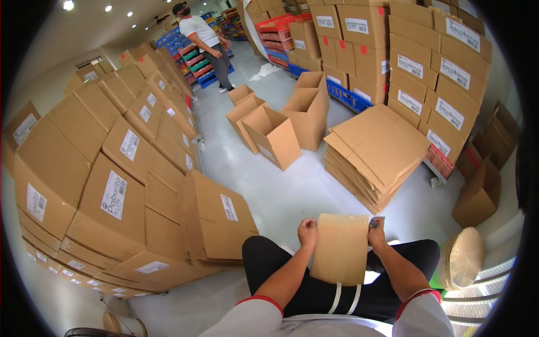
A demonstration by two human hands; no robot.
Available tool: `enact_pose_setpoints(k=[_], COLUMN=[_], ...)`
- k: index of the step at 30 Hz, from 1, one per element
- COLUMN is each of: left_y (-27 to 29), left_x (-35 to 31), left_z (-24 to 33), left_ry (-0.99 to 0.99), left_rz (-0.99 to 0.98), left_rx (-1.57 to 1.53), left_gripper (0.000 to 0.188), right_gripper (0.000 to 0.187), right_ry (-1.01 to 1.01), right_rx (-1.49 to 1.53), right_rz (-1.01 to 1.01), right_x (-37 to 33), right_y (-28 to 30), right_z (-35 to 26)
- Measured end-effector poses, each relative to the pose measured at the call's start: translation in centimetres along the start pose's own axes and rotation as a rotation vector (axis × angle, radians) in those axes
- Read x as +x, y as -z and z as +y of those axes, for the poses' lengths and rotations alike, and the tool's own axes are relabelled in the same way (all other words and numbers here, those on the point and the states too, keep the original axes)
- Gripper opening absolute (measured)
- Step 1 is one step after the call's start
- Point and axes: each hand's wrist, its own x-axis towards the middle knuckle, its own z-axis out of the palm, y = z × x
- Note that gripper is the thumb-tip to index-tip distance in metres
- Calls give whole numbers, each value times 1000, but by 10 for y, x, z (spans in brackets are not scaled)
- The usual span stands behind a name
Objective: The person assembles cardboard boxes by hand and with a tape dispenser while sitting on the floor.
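A cardboard box [339, 253] rests between my knees, with a shiny strip of clear tape [352, 217] along its far edge. My left hand [307, 232] is closed at the box's far left corner, its fingertips pinched together; what they hold, if anything, is too small to make out. At the opposite corner, my right hand [377, 231] is wrapped round a small flat grey-blue object [378, 221], whose kind I cannot tell.
Flattened cardboard sheets [379, 149] are piled ahead on the right. Several open boxes [272, 135] stand on the floor beyond. Labelled cartons [112, 185] are stacked on the left, more cartons [438, 73] on the right. A person [202, 42] stands far off near crates.
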Motion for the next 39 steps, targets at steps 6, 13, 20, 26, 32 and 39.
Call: enact_pose_setpoints(k=[6,13,20,26,32,39], left_y=[-2,7,8,11,16,15], left_x=[-8,-15,-15,-20,-18,-16], left_z=[13,32,58,67,64,63], left_ry=[-51,17,140,180,188,189], left_rz=[-56,-174,-575,-634,-646,-673], left_rx=[6,120,8,-39,-37,-51], left_gripper=[31,42,44,45,46,46], right_gripper=[14,40,49,40,38,35], right_ry=[232,183,138,193,163,187], right_rx=[98,129,223,100,-28,61], right_rz=[118,15,-276,-259,-190,-247], right_x=[-12,-51,-23,-22,-50,-28], right_y=[1,8,23,24,32,25], right_z=[-13,-54,-46,-43,-79,-53])
